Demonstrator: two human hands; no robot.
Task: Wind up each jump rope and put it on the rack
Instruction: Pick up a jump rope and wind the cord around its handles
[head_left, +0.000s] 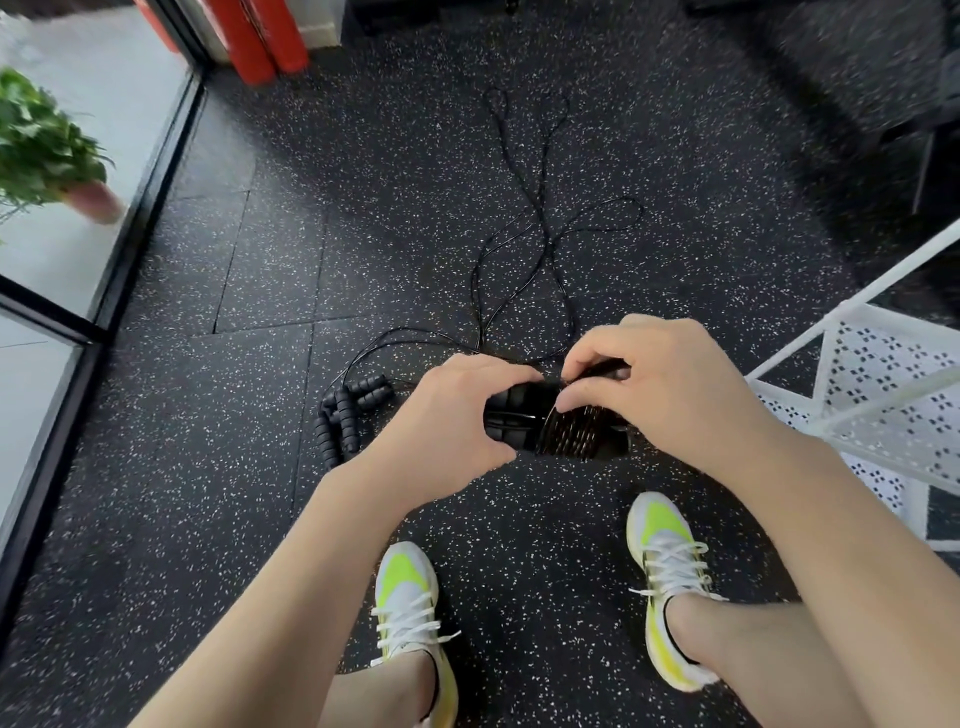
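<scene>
The handles (524, 423) of a black rope are held together at waist height above the speckled floor (218, 270), their long axis lying roughly left to right across the body. Cord (571, 431) is already wound in several turns around their right-hand part. The handles are clamped at their left end by the left hand (457, 415), fingers curled over them. By the right hand (660, 384) the cord is pinched between thumb and fingertips just above the coil, so this hand is the nearer to the winding. The loose cord (540, 208) is seen trailing away forward in long loops on the floor, well apart from the hands, so much winding is judged to remain; each next turn must be laid across the handles' axis while slack is drawn in from the front. A second rope (348, 415) with ribbed handles lies bunched on the floor to the left, untouched. The white rack (852, 395) stands close on the right.
</scene>
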